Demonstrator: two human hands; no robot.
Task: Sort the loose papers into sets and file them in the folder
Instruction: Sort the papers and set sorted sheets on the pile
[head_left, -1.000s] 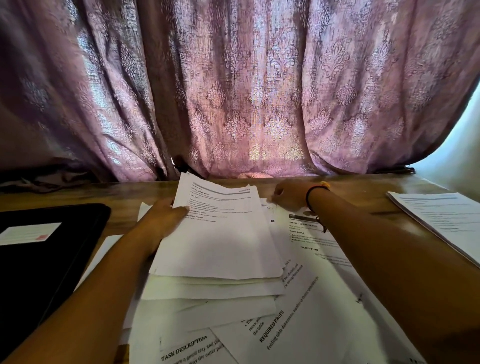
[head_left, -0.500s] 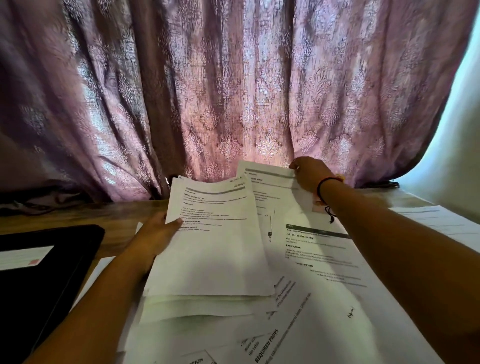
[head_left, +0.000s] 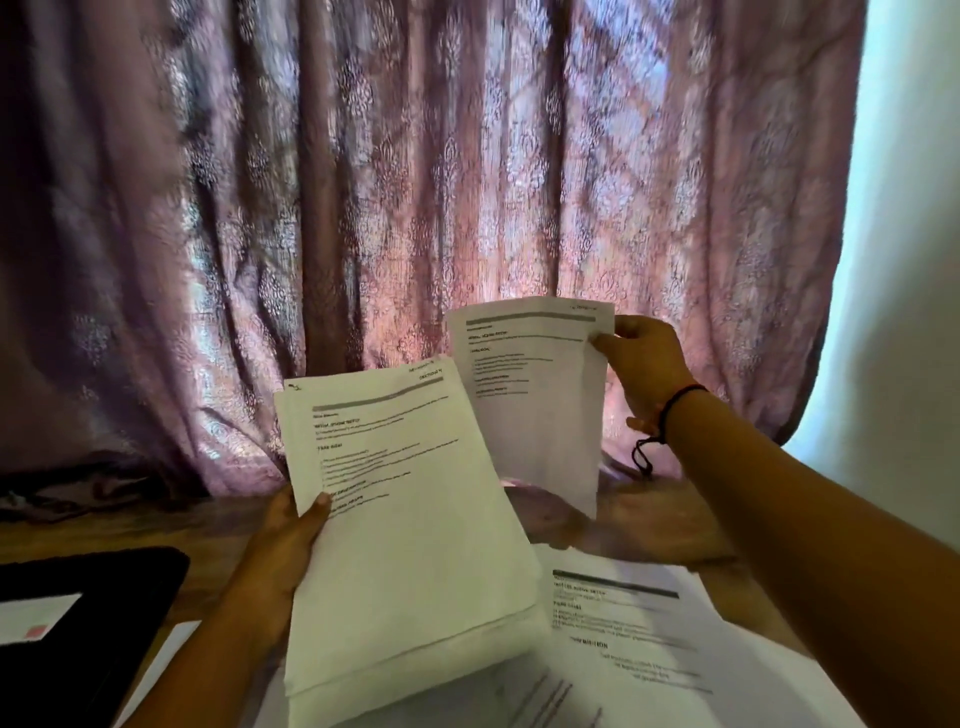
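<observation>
Left hand grips a stack of papers by its left edge. The thumb lies across the printed front and the other fingers are hidden behind the stack, so their spread cannot be told. The stack is lifted off the table and tilted back toward the camera, with the printed side facing up. Its lower edges are uneven, and at least two layers show there. Right hand pinches a single sheet at the upper right corner, with thumb and fingers closed on the paper edge. The sheet hangs nearly upright, above and to the right of the stack, and its left margin sits behind the stack's top right corner. Whether the two touch cannot be told. A dark wristband with a dangling cord is on the right wrist. More loose papers lie flat on the table under and to the right of the stack, overlapping, with the print blurred. The black folder lies flat at the left of the table, well apart from both hands, with a white label on it. One white sheet edge lies just beside the folder's right side. A patterned mauve curtain fills the background, with a pale wall at far right.
</observation>
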